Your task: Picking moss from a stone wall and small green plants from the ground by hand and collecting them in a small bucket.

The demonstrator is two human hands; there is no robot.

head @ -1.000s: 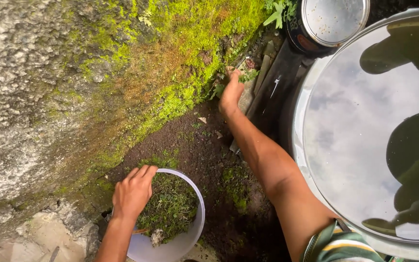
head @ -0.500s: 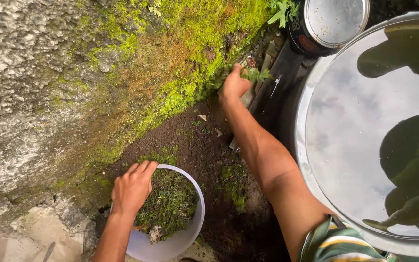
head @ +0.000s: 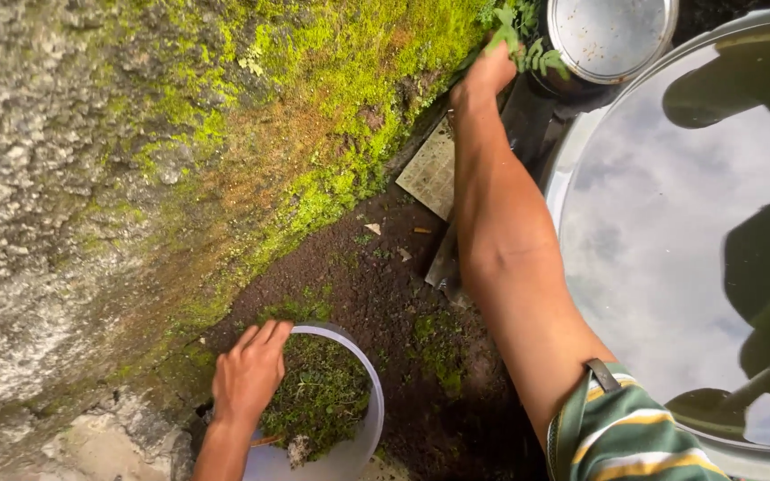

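My left hand rests on the rim of a white bucket holding pulled green weeds, fingers curled over its left edge. My right hand reaches far up along the base of the mossy rock wall and closes on small leafy green plants growing by a round metal-lidded can. My right arm stretches over dark soil.
A large barrel of water reflecting sky fills the right side. A pale flat tile leans at the foot of the wall. Patches of moss dot the soil. Pale broken stone lies at bottom left.
My right hand has moved further up and away, from the weeds by the tile to the plants near the can. My left hand stays on the bucket rim.
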